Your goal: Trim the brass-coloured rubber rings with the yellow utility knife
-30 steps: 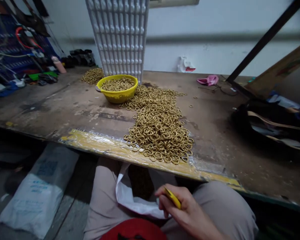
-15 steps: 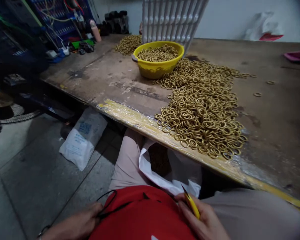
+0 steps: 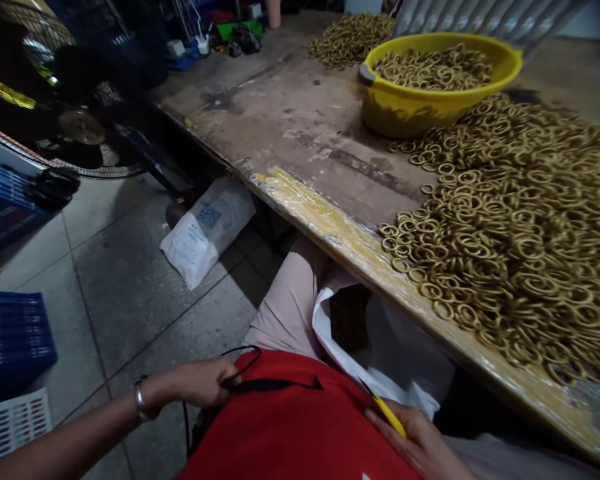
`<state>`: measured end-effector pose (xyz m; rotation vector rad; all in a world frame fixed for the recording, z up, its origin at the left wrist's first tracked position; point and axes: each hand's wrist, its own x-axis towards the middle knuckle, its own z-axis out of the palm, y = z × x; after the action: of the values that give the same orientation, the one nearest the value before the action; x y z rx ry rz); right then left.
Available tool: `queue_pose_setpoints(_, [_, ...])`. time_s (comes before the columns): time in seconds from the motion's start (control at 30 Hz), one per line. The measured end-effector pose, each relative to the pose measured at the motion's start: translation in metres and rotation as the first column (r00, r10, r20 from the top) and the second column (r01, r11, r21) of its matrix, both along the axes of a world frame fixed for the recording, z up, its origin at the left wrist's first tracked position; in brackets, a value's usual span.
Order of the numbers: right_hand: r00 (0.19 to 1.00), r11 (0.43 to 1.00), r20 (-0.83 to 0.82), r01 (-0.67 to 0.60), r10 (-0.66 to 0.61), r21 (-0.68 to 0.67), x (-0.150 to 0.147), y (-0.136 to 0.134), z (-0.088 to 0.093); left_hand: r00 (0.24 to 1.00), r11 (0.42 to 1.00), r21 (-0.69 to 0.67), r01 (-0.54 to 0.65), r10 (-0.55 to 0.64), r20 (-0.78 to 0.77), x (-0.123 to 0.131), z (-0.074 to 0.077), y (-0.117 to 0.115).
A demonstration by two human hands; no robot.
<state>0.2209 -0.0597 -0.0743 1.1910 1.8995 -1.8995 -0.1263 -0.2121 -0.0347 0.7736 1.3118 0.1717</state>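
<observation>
My left hand (image 3: 205,382) is closed on a thin black cord (image 3: 240,363) at my left hip, against my red shirt (image 3: 295,427). A bangle sits on that wrist. My right hand (image 3: 420,447) rests on my lap and grips a small yellow cutter (image 3: 387,415), tip pointing up-left. A white bag (image 3: 380,360) hangs open between my knees below the table edge. A large heap of brass rings (image 3: 510,233) lies on the worn table (image 3: 305,127) right above it. A yellow bowl (image 3: 425,93) full of rings stands behind the heap.
A second ring pile (image 3: 350,39) lies at the table's far end. A white sack (image 3: 205,230) lies on the tiled floor under the table edge. A black fan (image 3: 65,113) and blue crates (image 3: 10,333) stand at the left.
The view has swung further left and down. My left hand has come up onto the black cord at my hip. The right hand stays on my lap with the cutter.
</observation>
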Motion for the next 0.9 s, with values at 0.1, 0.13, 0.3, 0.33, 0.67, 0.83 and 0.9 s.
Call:
queue_pose_setpoints(0.1, [0.999,0.998,0.036,0.01,-0.008,-0.063,0.011,0.002,0.004,0.989,0.995,-0.095,0.016,-0.002,0.15,-0.011,-0.001,0.013])
queue_pose_setpoints(0.13, [0.999,0.999,0.035,0.028,-0.027,-0.046,0.012,0.006,0.009,0.984,0.994,-0.112,-0.019,0.038,0.173,-0.014,0.0,0.02])
queue_pose_setpoints(0.3, [0.963,0.943,-0.053,0.271,-0.265,0.196,0.0,0.064,0.064,0.968,0.987,0.159,0.016,0.024,-0.249,-0.017,0.007,0.081])
queue_pose_setpoints(0.33, [0.943,0.912,-0.102,0.331,-0.315,0.244,-0.005,0.08,0.079,0.933,0.963,0.258,0.077,0.021,-0.359,-0.01,0.01,0.096])
queue_pose_setpoints(0.67, [0.687,0.71,-0.532,0.672,-0.495,0.208,-0.007,0.127,0.108,0.889,0.298,0.886,0.354,0.186,-0.418,0.118,0.04,0.236])
queue_pose_setpoints(0.83, [0.614,0.682,-0.58,0.719,-0.535,0.132,0.0,0.127,0.102,0.761,0.295,0.774,0.56,0.186,-0.622,0.136,0.016,0.281])
queue_pose_setpoints(0.9, [0.627,0.68,-0.589,0.713,-0.51,0.172,0.001,0.129,0.102,0.724,0.323,0.733,0.598,0.174,-0.668,0.137,0.011,0.287])
